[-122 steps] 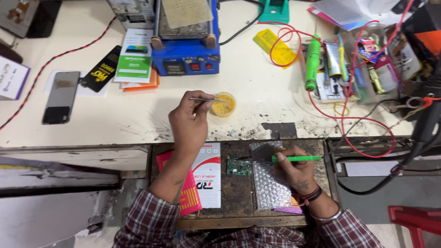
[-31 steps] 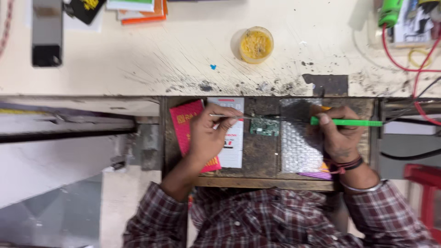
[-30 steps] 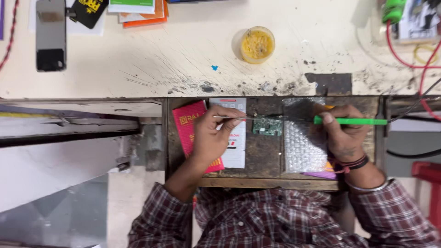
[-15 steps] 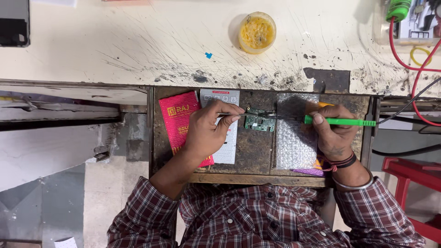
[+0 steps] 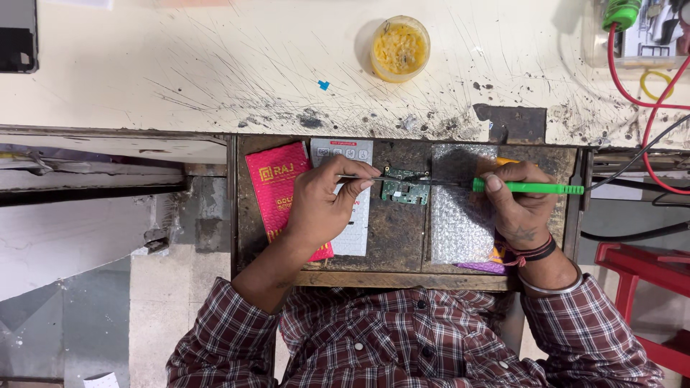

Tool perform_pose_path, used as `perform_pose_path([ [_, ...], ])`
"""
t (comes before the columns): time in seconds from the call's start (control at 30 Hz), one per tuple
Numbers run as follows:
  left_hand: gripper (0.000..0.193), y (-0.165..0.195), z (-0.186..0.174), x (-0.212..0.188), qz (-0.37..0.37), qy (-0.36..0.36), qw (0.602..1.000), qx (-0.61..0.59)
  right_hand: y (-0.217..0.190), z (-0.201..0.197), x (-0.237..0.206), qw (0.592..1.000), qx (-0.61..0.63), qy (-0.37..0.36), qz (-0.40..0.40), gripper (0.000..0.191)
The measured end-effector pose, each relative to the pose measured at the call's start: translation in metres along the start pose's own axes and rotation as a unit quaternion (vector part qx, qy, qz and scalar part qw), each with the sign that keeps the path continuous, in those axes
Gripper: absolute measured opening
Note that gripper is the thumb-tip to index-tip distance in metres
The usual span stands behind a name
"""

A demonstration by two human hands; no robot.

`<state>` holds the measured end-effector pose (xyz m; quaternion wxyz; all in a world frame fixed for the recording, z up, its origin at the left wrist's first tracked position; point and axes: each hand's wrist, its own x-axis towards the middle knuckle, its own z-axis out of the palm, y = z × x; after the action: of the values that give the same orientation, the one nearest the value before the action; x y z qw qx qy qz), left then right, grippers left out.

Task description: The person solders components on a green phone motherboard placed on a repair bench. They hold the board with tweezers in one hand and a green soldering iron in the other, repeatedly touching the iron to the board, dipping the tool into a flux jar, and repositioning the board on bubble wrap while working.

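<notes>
While my left hand (image 5: pixel 325 208) pinches thin tweezers (image 5: pixel 359 177) whose tips blur against the small green circuit board (image 5: pixel 405 187) on the dark tray (image 5: pixel 402 237), my right hand (image 5: pixel 519 205) grips a green soldering iron (image 5: pixel 528 188), its tip hard to make out.

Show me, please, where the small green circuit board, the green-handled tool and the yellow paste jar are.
green circuit board (image 5: pixel 405 188), head view, board's centre.
green-handled tool (image 5: pixel 539 188), head view, middle of handle.
yellow paste jar (image 5: pixel 399 47), head view, the paste surface.

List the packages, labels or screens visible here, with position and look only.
Pink packet: flat rectangle with gold print, in the drawer, partly under the left hand.
White card: grey icons on top, beside the packet.
Bubble-wrap pouch: silvery, under the right hand.
Dark screen: top-left bench edge, cropped.
</notes>
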<state>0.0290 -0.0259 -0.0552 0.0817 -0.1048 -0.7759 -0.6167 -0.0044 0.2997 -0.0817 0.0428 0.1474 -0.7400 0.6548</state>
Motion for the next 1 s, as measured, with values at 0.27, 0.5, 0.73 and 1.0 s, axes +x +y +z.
perform_pose_path([
  [0.27, 0.011, -0.0016, 0.0003, -0.0023, -0.009, 0.008, 1.000, -0.019, -0.0006, -0.0013, 0.0026, 0.998, -0.060, -0.005, -0.013, 0.019],
  [0.5, 0.011, 0.0018, 0.0028, -0.0027, -0.025, 0.006, 0.999, -0.029, -0.0041, -0.0016, 0.0021, 1.000, -0.015, -0.003, 0.010, 0.019],
  [0.73, 0.011, 0.0025, 0.0036, -0.0020, -0.031, 0.006, 0.999, -0.030, -0.0031, -0.0024, 0.0000, 1.000, 0.002, 0.007, 0.025, 0.018],
  [1.0, 0.011, 0.0076, 0.0012, 0.0007, -0.033, 0.003, 0.999, -0.028, -0.0073, -0.0004, 0.0017, 1.000, -0.008, 0.005, 0.023, 0.017],
])
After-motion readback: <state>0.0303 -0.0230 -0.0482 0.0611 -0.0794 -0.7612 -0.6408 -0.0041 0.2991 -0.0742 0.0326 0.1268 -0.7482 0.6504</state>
